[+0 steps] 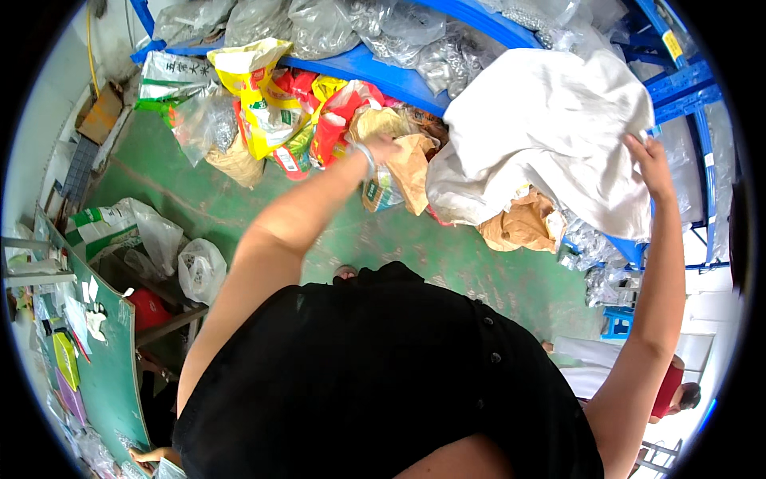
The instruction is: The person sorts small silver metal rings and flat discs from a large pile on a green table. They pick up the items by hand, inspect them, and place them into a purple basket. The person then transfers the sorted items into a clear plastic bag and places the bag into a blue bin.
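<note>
A large white cloth (550, 128) hangs in loose folds in front of the blue shelf at the right. My right hand (651, 164) is closed on its right edge, thumb and fingers pinching the fabric. My left hand (381, 150) reaches forward to an opened brown paper bag (411, 169) among the sacks below the shelf. Its fingers are small and blurred, so whether they grip the bag does not show. Partly under the cloth's lower edge sits another brown paper bag (523, 223), its top crumpled.
Yellow and red plastic sacks (267, 112) stand on the green floor (191, 172). A blue shelf (375, 70) carries clear bags of metal parts. A green-topped table (104, 359) lies at the left, with a person's hand (152, 457) beside it. Someone in red (669, 391) is at the right.
</note>
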Motion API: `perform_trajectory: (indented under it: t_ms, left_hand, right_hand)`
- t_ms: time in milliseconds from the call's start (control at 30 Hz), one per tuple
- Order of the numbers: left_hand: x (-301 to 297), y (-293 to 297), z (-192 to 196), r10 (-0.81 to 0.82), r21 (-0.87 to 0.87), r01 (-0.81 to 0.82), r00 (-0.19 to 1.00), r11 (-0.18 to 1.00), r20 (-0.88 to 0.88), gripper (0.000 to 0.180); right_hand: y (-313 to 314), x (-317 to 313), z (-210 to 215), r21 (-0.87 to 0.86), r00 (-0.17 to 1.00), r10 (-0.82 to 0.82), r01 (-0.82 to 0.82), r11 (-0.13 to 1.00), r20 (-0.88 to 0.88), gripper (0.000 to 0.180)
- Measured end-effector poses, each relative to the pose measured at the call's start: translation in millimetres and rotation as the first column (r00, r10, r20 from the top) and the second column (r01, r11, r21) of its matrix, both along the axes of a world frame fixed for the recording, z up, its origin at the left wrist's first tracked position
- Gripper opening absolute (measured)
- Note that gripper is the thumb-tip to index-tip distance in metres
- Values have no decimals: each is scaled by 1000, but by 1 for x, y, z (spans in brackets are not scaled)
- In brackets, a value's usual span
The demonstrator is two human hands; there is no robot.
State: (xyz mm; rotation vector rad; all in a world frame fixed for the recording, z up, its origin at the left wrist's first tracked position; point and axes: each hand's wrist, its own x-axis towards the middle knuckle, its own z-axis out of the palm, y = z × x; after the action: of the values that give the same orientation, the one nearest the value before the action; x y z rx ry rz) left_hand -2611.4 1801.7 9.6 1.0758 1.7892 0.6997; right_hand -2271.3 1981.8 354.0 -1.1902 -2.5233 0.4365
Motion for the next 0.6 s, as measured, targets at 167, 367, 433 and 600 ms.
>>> perform_trajectory:
  t_ms: [167, 367, 433, 600]
  left_hand:
    - [71, 45, -38, 88, 314, -155, 972, 937, 220, 80]
    - [46, 124, -33, -132, 385, -59, 882, 921, 452, 65]
    - [45, 146, -35, -236, 475, 106, 946, 874, 223, 60]
    - [88, 147, 19, -495, 487, 411, 868, 771, 51, 58]
  right_hand:
    - [15, 57, 26, 18, 995, -80, 81, 997, -58, 29]
    - [21, 91, 32, -69, 963, -170, 159, 985, -211, 32]
    - [26, 101, 34, -69, 961, -159, 147, 987, -228, 32]
    - [27, 126, 31, -180, 922, -281, 239, 954, -266, 29]
